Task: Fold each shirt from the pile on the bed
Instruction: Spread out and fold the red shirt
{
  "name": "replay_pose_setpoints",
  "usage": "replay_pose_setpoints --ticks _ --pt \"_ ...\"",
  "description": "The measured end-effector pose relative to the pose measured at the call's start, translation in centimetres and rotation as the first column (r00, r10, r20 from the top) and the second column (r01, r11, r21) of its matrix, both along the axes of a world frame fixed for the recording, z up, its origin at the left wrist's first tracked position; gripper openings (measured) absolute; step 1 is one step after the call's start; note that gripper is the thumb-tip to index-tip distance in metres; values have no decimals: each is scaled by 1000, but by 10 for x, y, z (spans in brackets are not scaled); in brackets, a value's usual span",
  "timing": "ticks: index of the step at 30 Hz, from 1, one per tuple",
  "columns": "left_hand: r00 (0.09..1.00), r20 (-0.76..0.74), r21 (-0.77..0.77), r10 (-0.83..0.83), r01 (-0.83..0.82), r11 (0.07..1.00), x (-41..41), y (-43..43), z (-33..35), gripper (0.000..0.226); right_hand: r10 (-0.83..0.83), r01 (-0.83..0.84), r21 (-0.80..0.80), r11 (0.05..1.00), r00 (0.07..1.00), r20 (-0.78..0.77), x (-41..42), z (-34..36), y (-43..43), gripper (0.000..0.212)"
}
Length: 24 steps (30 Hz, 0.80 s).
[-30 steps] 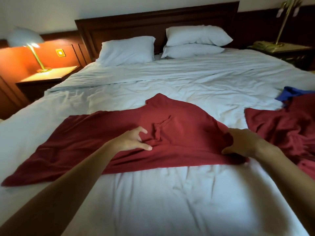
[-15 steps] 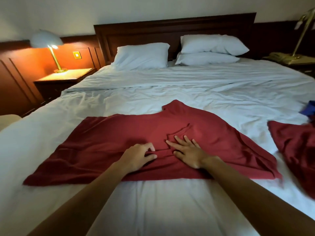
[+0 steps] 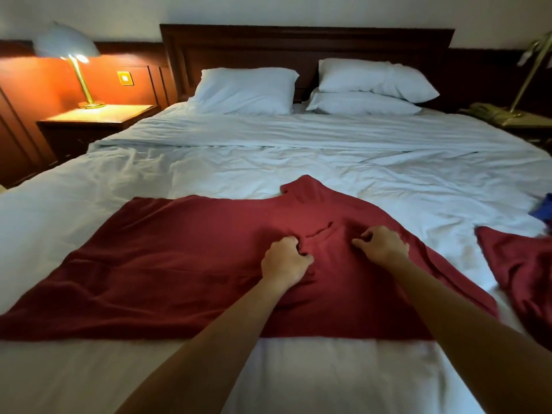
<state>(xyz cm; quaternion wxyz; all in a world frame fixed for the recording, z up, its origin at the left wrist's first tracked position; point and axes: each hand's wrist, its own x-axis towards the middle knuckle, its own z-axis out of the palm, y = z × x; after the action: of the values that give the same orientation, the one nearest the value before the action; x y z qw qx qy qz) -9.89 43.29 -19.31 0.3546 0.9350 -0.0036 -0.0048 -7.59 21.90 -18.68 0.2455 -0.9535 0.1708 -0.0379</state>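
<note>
On the near half of the bed (image 3: 298,162), the red shirt (image 3: 185,264) lies spread across the white sheet, its long side running left to right. One part of it (a small raised point of cloth) pokes toward the pillows (image 3: 248,91). Your left grip (image 3: 283,259) sits near the middle of the shirt, fingers curled tight and clamped on a bunch of the red fabric. Your right grip (image 3: 383,243) is just beside it to the right, knuckles up, fingers and thumb curled and pinching the same shirt. A short ridge of cloth stands between the two. Both your forearms reach in from the near edge, over the shirt's near hem. Well apart to the right, a second red garment (image 3: 519,264) lies rumpled at the bed's edge, with a scrap of blue cloth (image 3: 543,209) just behind it. Three white pillows rest against the dark wooden headboard (image 3: 298,46). A lit lamp (image 3: 68,46) stands on the nightstand (image 3: 98,115) at the left.
</note>
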Motion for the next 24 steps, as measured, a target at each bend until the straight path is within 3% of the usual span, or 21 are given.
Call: replay_pose_setpoints --ticks 2,4,6,8,11,14,17,19,21,23,24 --pt "999 -34 -178 38 -43 983 11 -2 -2 26 35 -46 122 991 995 96 8 3 -6 34" --pt "993 -108 -419 48 -90 903 21 3 -1 12 -1 -41 247 968 986 170 14 6 -12 31" --pt "986 -164 -559 25 -114 822 25 10 -2 7 13 -74 376 924 986 163 14 10 -20 21" --pt "995 -98 -547 -30 -29 837 26 15 -1 11 103 -171 517 839 982 158 8 18 -27 14" --pt "989 52 -484 -139 147 862 14 20 14 16 206 -319 626 712 946 249 -13 39 -36 25" --pt "918 169 -368 -359 397 841 -2 33 27 29 366 -467 569 677 884 290 -46 57 -55 26" --pt "839 54 -215 -541 539 814 -18 50 33 43 595 -562 414 716 802 60 -82 71 -77 31" --pt "884 1 -234 -467 454 860 -27 54 33 41 573 -542 279 793 818 -39 -95 70 -85 39" --pt "961 -22 -292 -277 259 921 -35 50 32 27 410 -407 193 893 912 21 -99 64 -82 32" --pt "982 -105 -318 -159 118 941 -42 42 29 12 268 -261 225 939 963 -3 -101 55 -68 6" --pt "976 -153 -307 -157 104 946 -44 37 27 17 235 -209 239 948 968 -85 -101 51 -60 12"
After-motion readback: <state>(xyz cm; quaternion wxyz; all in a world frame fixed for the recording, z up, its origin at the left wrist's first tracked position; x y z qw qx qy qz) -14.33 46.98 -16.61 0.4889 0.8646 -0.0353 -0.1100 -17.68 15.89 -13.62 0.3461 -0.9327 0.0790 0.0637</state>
